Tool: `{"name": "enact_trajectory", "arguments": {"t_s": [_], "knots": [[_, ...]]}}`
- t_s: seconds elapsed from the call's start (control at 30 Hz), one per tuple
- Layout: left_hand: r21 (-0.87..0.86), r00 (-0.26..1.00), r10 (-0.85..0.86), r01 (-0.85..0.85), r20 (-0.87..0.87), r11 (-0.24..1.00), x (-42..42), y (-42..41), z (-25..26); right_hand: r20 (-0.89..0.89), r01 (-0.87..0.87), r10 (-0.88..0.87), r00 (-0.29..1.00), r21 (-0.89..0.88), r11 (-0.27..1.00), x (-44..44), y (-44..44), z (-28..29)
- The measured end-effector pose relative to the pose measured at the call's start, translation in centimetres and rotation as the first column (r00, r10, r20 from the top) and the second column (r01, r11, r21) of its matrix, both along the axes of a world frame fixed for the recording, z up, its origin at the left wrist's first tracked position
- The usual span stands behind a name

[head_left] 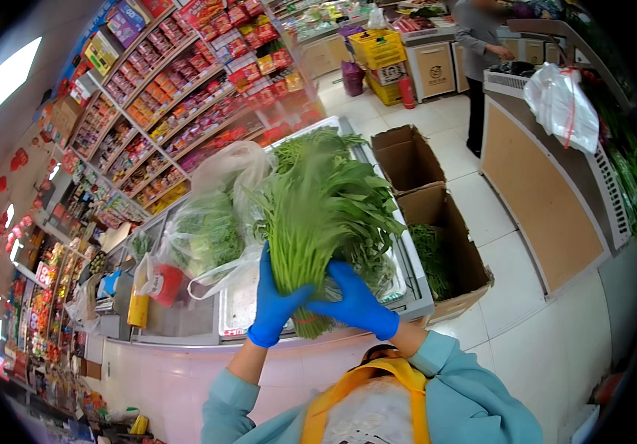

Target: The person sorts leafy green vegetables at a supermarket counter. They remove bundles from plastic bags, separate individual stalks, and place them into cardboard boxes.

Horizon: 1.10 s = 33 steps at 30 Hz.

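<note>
A bundle of leafy green vegetables (299,233) with long stems is gripped between my two blue-gloved hands. My left hand (277,302) wraps the stems from the left, and my right hand (354,302) presses them from the right, the thumbs nearly meeting in front. A thin red band (304,320) circles the stems near their cut ends, which point toward me. Beneath and behind the bundle lie more leafy greens (318,139) in a white tray (238,302). Left of it, clear plastic bags (213,233) hold other green vegetables.
Cardboard boxes (451,244) stand on the floor to the right, one holding greens. Farther right is a produce stand (546,200) with plastic bags (562,105) on it. A person (476,55) stands behind it. Snack shelves (168,100) rise at the far left. A yellow roll (137,308) stands left of the tray.
</note>
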<state>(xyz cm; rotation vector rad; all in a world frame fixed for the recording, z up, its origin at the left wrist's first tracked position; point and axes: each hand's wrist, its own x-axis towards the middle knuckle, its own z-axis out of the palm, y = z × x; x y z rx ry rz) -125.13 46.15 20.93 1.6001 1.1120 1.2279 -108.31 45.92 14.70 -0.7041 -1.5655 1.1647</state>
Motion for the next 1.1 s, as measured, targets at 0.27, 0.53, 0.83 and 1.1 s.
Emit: {"name": "enact_trajectory", "arguments": {"t_s": [0.27,0.53,0.83,1.1], "knots": [[0.364,0.778,0.276,-0.066,-0.564,0.929,1.7,-1.3,-0.2,0.083,-0.154,0.157,0.984,-0.035,0.987,2.1,0.2,-2.7],[0.062,0.887,0.001,0.031,-0.463,0.998,-0.3,2.0,-0.8,0.195,-0.026,0.018,0.981,0.036,0.999,6.1,0.2,-7.6],[-0.394,0.99,-0.076,0.022,-0.123,0.919,-4.8,5.1,-4.0,0.044,0.233,-0.231,0.972,-0.313,0.921,10.8,-1.1,-6.9],[-0.333,0.99,-0.052,0.006,-0.13,0.943,-4.3,4.0,-6.2,0.106,0.409,-0.419,0.902,0.104,0.907,8.3,1.2,-5.2]]}}
